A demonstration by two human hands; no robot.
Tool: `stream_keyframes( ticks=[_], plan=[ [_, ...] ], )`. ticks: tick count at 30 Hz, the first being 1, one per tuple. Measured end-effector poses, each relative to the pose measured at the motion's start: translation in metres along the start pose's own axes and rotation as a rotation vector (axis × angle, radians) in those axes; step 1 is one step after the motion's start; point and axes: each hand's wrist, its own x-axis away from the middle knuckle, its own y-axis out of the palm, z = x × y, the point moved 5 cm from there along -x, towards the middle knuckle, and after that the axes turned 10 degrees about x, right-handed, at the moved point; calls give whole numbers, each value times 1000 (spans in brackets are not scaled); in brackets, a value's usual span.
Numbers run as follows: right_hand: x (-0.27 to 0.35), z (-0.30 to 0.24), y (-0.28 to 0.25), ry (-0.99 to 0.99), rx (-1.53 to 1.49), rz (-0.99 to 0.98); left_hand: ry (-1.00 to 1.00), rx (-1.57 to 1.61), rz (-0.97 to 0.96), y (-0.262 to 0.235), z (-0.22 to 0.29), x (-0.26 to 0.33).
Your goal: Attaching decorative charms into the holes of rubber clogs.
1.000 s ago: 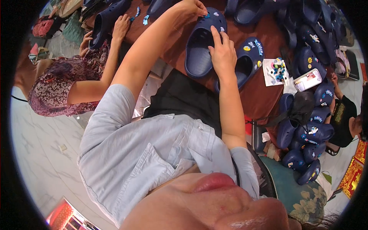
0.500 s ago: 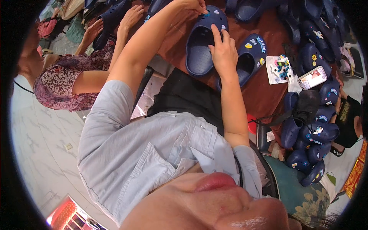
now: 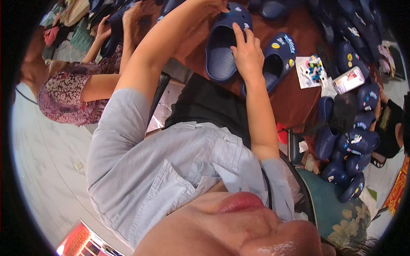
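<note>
clog: left hand fingers pinching its toe; right hand fingers pressed together on its side
around: second clog just right; charm sheet, phone further right
change: same grip; view shifted

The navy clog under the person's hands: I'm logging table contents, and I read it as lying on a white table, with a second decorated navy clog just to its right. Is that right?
Not quite. The table is dark reddish brown, not white, as the head view shows. The rest holds: the navy clog lies under the left hand and right hand, and a second decorated navy clog lies just to its right.
</note>
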Motion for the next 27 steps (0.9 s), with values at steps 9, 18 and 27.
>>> stream_keyframes(
  ticks=[9,18,27],
  plan=[
    [-4,-7,-3,-10,-37,56,142,-198,288,-19,20,56],
    [11,35,-97,-8,-123,497,669,-38,737,46,65,198],
    [91,199,-73,540,387,127,693,-122,807,68,53,199]
  ],
)
